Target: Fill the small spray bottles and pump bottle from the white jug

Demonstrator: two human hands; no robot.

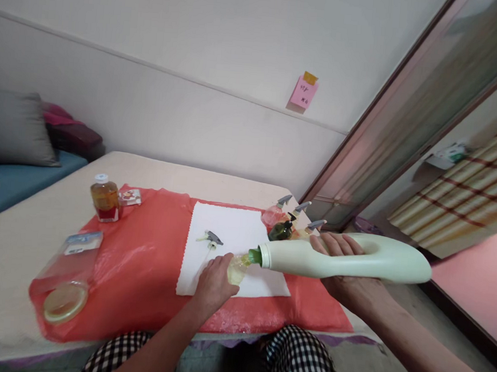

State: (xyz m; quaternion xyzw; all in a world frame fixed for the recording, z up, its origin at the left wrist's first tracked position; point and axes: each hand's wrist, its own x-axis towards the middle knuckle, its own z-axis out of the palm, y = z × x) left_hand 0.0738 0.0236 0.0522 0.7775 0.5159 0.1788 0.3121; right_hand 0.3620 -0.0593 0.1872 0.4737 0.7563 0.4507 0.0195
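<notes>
My right hand point(341, 256) is wrapped round the handle of a large pale green detergent bottle point(393, 259), tipped nearly level with its mouth to the left. Something green, a spout or liquid point(255, 256), shows at that mouth; I cannot tell which. It meets the neck of a small clear yellowish bottle point(237, 270), which my left hand point(217, 278) grips from the left side. Beyond my left hand, a grey trigger spray head point(213, 239) with a thin tube lies on a white mat point(228, 219).
A red plastic sheet point(143, 258) covers part of the bed-like surface point(159, 173). Several pump and spray bottles point(280, 230) stand at the mat's far right. To the left are an amber bottle point(105, 199), a small box point(130, 197), a clear pouch point(77, 253) and a round lid point(66, 302).
</notes>
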